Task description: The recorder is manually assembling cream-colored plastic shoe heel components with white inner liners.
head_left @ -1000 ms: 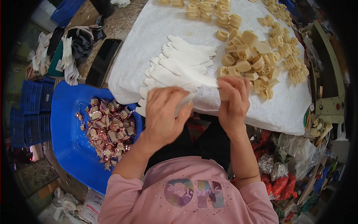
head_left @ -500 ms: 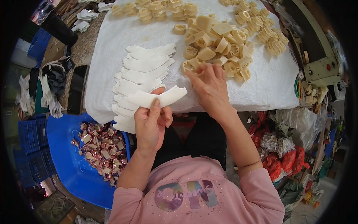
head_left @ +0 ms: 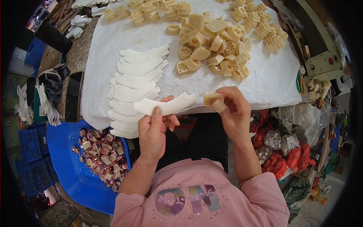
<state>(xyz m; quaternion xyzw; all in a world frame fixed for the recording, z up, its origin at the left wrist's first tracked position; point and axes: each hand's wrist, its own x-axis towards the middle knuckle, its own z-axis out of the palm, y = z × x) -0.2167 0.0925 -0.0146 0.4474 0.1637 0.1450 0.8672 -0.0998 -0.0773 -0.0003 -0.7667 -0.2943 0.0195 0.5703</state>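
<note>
Between thumb and fingers, my left hand (head_left: 154,130) holds a curved white strip (head_left: 172,106) with notched ends, just over the table's near edge. My right hand (head_left: 236,111) grips a beige, hollow plastic-looking piece (head_left: 214,99), slightly blurred, a short way right of the strip's end. The two pieces are apart. Overlapping white strips (head_left: 136,79) lie in a column beyond my left hand. A heap of similar beige pieces (head_left: 215,45) sits farther off on the white woven cloth (head_left: 264,83).
A blue tub (head_left: 72,174) at lower left holds many shiny reddish and beige pieces. A dark phone (head_left: 74,96) lies at the table's left side, near a black cylinder (head_left: 53,34). Red plastic bags (head_left: 287,162) and a green-grey machine (head_left: 323,64) stand to the right.
My right hand has come back from the heap toward me with a beige piece in its fingers. My left hand still holds the white strip, almost in place.
</note>
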